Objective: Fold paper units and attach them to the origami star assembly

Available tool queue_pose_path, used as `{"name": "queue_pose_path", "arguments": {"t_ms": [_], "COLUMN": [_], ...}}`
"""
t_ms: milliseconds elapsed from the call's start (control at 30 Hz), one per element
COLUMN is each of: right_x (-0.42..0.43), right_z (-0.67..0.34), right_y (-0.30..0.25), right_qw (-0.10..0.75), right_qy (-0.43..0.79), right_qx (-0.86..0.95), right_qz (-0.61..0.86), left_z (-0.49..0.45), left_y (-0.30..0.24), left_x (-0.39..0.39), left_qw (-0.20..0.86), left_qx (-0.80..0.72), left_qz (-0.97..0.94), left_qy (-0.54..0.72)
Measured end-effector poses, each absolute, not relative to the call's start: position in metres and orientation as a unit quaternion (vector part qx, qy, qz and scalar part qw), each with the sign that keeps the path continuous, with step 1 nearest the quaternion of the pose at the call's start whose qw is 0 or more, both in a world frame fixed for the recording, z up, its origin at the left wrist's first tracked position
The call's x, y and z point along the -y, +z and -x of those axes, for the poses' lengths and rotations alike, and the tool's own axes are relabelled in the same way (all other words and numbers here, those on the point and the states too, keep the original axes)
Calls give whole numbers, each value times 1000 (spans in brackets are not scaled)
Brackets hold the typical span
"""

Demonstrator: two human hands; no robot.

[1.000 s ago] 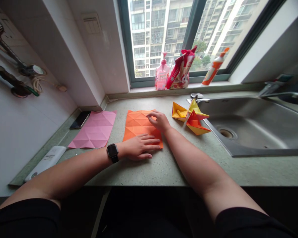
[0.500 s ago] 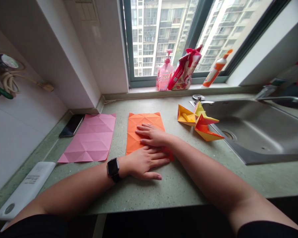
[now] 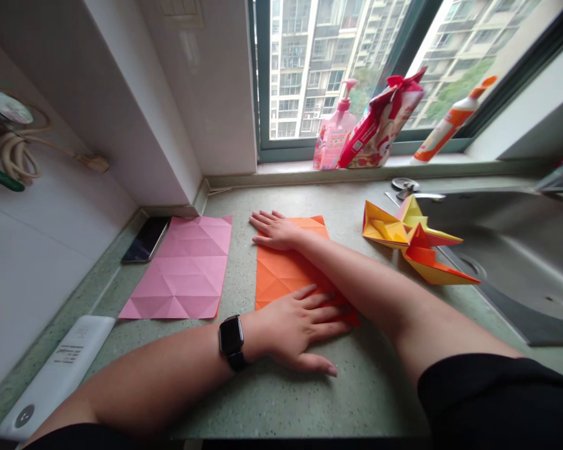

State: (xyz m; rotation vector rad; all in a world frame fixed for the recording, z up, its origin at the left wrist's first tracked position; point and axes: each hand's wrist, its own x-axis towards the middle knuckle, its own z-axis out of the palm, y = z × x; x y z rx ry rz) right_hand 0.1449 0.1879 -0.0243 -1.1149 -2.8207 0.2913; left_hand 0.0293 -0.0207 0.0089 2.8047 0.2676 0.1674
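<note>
A creased sheet of orange paper lies flat on the counter in front of me. My left hand, with a black watch on its wrist, rests palm down with spread fingers over the sheet's near edge. Across the far left corner of the same sheet lies my right hand, palm down and fingers stretched out, its forearm covering the right part of the paper. To the left is a pink sheet with similar creases, a bit of orange peeking out at its lower right corner.
Folded paper boats in yellow and orange sit beside the steel sink. A phone touches the pink sheet, and a long white device lies at the left. A pump bottle, red bag and orange-white bottle stand on the sill.
My right hand has slid away from me and left, from the middle of the orange sheet to its far left corner. My left hand stays on the near edge. The camera view has shifted.
</note>
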Motion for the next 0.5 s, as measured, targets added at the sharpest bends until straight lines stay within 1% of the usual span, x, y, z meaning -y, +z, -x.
{"name": "queue_pose_path", "arguments": {"t_ms": [67,133,200,267,333,400,433,500], "right_x": [-203,-216,-224,-223,-208,-180,-163,-129], "right_z": [-148,-155,-165,-178,-189,-198,-200,-203], "right_y": [-21,-16,-10,-4,0,0,-2,-8], "right_qw": [45,61,93,135,169,192,195,167], "right_qy": [89,83,71,52,49,66,83,122], "right_qx": [910,864,810,793,809,845,867,907], "right_qz": [404,492,574,592,561,495,452,366], "left_z": [-29,-28,-28,-28,-28,-28,-28,-28], "left_y": [8,7,6,5,4,3,2,0], "left_x": [21,21,22,22,21,21,21,20], "left_qw": [156,151,148,152,159,164,166,167], "left_qx": [-92,-94,-99,-106,-110,-110,-109,-106], "left_qz": [-981,-982,-982,-981,-980,-980,-979,-979], "left_qy": [64,65,61,52,41,38,40,49]}}
